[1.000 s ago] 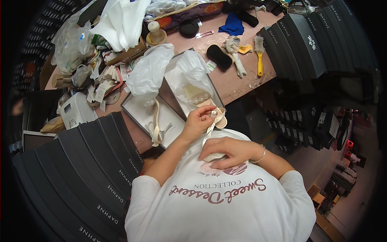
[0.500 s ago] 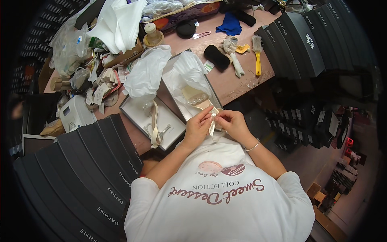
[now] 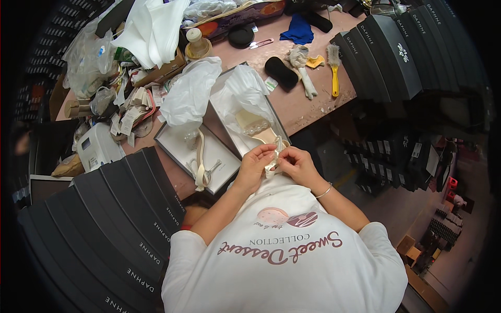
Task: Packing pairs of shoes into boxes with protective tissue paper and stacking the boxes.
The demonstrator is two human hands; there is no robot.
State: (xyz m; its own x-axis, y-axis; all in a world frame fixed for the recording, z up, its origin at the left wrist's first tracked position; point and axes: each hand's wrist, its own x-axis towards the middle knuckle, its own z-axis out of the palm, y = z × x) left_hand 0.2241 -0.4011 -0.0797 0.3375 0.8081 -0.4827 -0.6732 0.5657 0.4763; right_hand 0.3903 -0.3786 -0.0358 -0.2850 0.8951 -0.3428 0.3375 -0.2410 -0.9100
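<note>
A cream sandal (image 3: 265,135) with a clear, beaded band lies at the near end of an open shoe box (image 3: 278,121), toe pointing away from me. Its pale strap, with pearl-like beads (image 3: 279,143), is pinched from both sides close to my body. My left hand (image 3: 255,166) closes on the strap from the left. On the other side the fingertips of my right hand (image 3: 299,165) grip it too. The sandal's heel is hidden by my hands. To the left, the matching sandal (image 3: 200,156) rests on its side in the box lid (image 3: 225,169).
White tissue paper (image 3: 190,91) spills over the box and lid. Beyond are a black sponge-like pad (image 3: 281,73), a yellow-handled brush (image 3: 334,73), a blue cloth (image 3: 297,29) and a jar (image 3: 197,46). Dark shoe boxes stand in rows at left (image 3: 99,229) and right (image 3: 383,57).
My hands have shifted slightly on the strap, and its beaded part now shows above my fingers. The strap end that hung down between my hands is drawn up. The other sandal has not moved.
</note>
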